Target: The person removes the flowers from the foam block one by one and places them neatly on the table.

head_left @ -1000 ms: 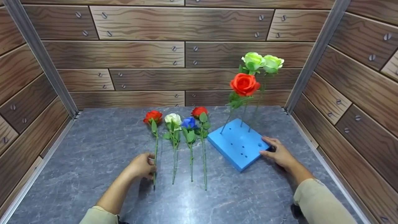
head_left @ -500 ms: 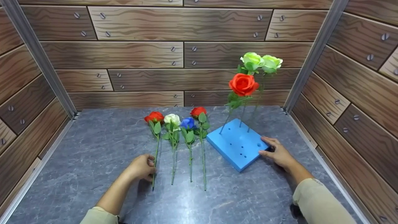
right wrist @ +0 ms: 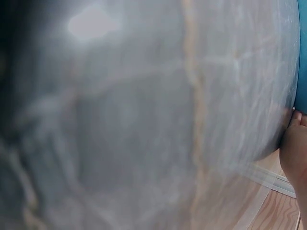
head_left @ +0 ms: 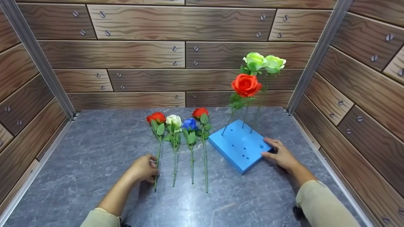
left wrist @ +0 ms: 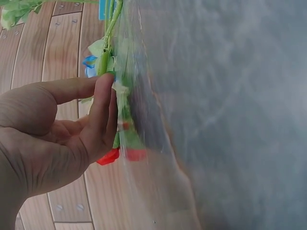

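My left hand [head_left: 142,169] pinches the lower stem of the leftmost red rose [head_left: 156,118] between thumb and fingers; the left wrist view shows the green stem [left wrist: 104,61] at the fingertips. That rose lies along the table. At the right, my right hand [head_left: 282,156] grips the near right corner of a blue foam-like block [head_left: 233,148] with holes in its top. Standing in the block are a red rose [head_left: 246,85] and two light green roses [head_left: 254,61]. Only the edge of the right hand [right wrist: 295,148] shows in the right wrist view.
To the right of the held rose lie a white rose [head_left: 174,121], a blue rose [head_left: 189,124] and another red rose [head_left: 200,113], stems toward me. Wood-patterned walls [head_left: 145,25] enclose the grey marbled table [head_left: 104,138] at the back and sides.
The leftmost red rose has turned slightly, its head shifting a little right toward the white rose. The right hand and the block keep their places; the head view drifts slightly.
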`<state>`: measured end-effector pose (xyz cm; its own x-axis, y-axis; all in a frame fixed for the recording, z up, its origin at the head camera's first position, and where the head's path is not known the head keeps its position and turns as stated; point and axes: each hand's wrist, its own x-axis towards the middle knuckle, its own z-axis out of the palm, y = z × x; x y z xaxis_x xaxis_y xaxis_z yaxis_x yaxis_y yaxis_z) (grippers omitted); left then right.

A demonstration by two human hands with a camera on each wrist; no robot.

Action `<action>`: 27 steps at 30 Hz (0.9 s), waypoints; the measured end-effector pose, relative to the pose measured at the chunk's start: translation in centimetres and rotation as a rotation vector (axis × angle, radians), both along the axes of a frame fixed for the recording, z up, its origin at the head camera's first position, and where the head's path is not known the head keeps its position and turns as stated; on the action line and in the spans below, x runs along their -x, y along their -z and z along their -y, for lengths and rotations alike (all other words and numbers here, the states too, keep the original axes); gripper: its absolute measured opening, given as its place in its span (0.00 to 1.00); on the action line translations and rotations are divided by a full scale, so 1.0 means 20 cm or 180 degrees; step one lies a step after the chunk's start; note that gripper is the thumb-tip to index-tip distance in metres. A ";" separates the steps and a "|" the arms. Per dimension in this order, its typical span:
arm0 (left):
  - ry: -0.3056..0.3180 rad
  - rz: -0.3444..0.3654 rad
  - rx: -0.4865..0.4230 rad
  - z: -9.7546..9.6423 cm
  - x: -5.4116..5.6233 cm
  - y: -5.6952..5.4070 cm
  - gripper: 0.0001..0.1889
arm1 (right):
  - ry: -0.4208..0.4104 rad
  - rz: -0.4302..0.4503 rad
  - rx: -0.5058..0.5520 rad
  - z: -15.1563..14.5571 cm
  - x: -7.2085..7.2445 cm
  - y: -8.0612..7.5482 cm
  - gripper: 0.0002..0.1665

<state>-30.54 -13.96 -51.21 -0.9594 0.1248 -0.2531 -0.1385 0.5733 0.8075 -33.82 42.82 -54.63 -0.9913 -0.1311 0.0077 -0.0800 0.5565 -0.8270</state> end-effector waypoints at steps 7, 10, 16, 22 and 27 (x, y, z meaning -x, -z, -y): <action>0.0195 -0.0224 0.0552 -0.01 -0.02 -0.03 0.27 | 0.0028 0.0009 -0.0016 0.01 0.01 -0.01 0.48; 0.0272 -0.0356 0.0646 0.00 0.00 -0.01 0.30 | 0.0044 0.0029 -0.0016 0.01 0.01 -0.01 0.48; 0.0513 -0.0700 0.1167 0.06 0.17 0.25 0.40 | 0.0015 0.0032 -0.0026 0.00 0.00 -0.01 0.48; 0.0582 -0.0897 0.1358 0.09 0.23 0.38 0.38 | 0.0003 0.0017 -0.0009 0.00 0.01 -0.01 0.48; 0.0498 -0.0759 0.1034 0.01 0.12 0.18 0.34 | 0.0006 0.0046 0.0019 0.00 0.01 0.00 0.48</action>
